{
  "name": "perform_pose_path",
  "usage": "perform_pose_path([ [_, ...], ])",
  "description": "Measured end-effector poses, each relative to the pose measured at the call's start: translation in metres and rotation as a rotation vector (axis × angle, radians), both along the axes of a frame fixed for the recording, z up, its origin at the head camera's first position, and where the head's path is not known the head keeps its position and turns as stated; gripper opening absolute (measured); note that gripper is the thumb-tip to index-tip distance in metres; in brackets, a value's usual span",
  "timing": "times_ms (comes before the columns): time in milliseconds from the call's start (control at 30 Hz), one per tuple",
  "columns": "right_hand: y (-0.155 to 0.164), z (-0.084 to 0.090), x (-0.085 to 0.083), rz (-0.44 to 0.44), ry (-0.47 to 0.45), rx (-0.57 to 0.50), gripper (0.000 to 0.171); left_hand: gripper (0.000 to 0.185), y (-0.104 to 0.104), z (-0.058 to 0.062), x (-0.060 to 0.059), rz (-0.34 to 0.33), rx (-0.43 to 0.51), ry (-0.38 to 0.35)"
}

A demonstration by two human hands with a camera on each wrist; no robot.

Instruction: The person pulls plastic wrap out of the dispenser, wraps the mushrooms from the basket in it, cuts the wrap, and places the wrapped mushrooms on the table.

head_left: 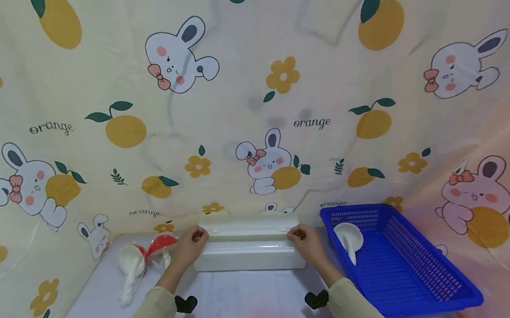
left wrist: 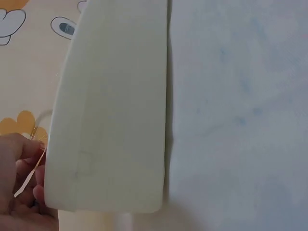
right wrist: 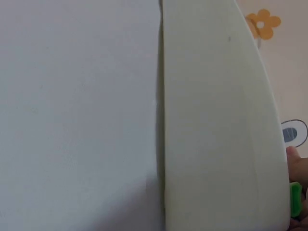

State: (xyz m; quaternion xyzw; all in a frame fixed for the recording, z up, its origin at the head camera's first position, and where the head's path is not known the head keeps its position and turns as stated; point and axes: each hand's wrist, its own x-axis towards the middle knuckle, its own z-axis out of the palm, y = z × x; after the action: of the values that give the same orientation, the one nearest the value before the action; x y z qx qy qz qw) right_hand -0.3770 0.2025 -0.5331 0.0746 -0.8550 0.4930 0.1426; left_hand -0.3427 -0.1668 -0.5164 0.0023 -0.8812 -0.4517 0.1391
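A long white box (head_left: 251, 262) stands on the table, its raised lid (head_left: 248, 223) tilting back toward the wall. Shiny clear plastic film lies along its top. At the left end, my left hand (head_left: 192, 245) pinches the edge of the film, which shows as a bright strip between the fingers in the left wrist view. My right hand (head_left: 309, 243) pinches at the opposite end. A small green piece (right wrist: 295, 198) shows beside the right fingers, partly hidden by the box. Both wrist views look along the box's smooth pale side (left wrist: 120, 120).
To the left lie a white ladle (head_left: 131, 260) in clear wrapping and a red-and-white ladle (head_left: 163, 243). A blue plastic basket (head_left: 408, 299) stands at right, holding a white ladle (head_left: 348, 236). Printed cloth (head_left: 242, 100) hangs behind the white-covered table (head_left: 240, 302).
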Motion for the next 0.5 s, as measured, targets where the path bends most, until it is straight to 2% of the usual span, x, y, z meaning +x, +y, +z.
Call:
perform_pose_path([
  [67,0.0,0.0,0.0,0.002,-0.004,-0.008,0.008,0.014,-0.002,0.0,-0.002,-0.005,0.025,-0.029],
  [233,-0.001,0.004,0.0,0.008,-0.025,-0.015,0.006,0.012,-0.002,-0.003,-0.007,-0.014,0.085,-0.013],
  [500,-0.003,0.019,0.001,-0.05,-0.021,-0.003,0.007,0.012,0.001,0.0,-0.01,0.004,0.086,-0.003],
])
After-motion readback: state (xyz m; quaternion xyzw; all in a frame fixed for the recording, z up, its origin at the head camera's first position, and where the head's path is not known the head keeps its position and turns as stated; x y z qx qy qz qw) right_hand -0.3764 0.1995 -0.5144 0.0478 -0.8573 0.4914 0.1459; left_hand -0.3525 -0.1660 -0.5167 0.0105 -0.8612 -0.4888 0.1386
